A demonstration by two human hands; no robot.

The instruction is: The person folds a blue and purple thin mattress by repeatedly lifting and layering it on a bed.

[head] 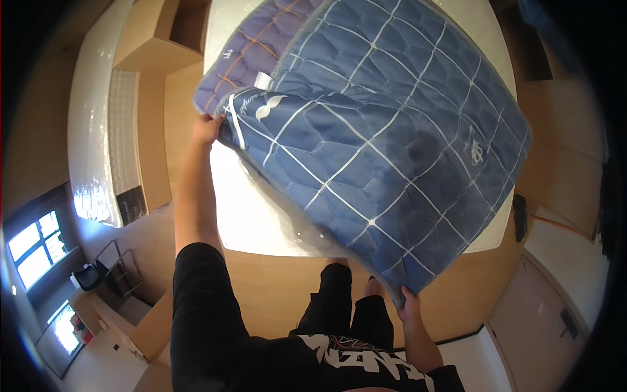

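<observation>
A blue quilted mattress pad (372, 147) with white crossing lines is spread slantwise between my hands. My left hand (209, 128) grips its corner at the upper left, where a white mark shows. My right hand (409, 305) pinches another corner, lower and nearer my body. Under and behind it, a purple quilted pad (254, 44) with orange lines shows at the top, a small white tag between the two. Both are above a white plastic-covered mattress (259, 210), whose near edge lies just before my legs.
At the left, a second mattress in clear plastic (93, 122) stands beside wooden box furniture (156, 59). A metal-framed chair (90, 277) is near the window (39, 250), with a wooden desk (122, 318) close by. A door (534, 313) is at the lower right.
</observation>
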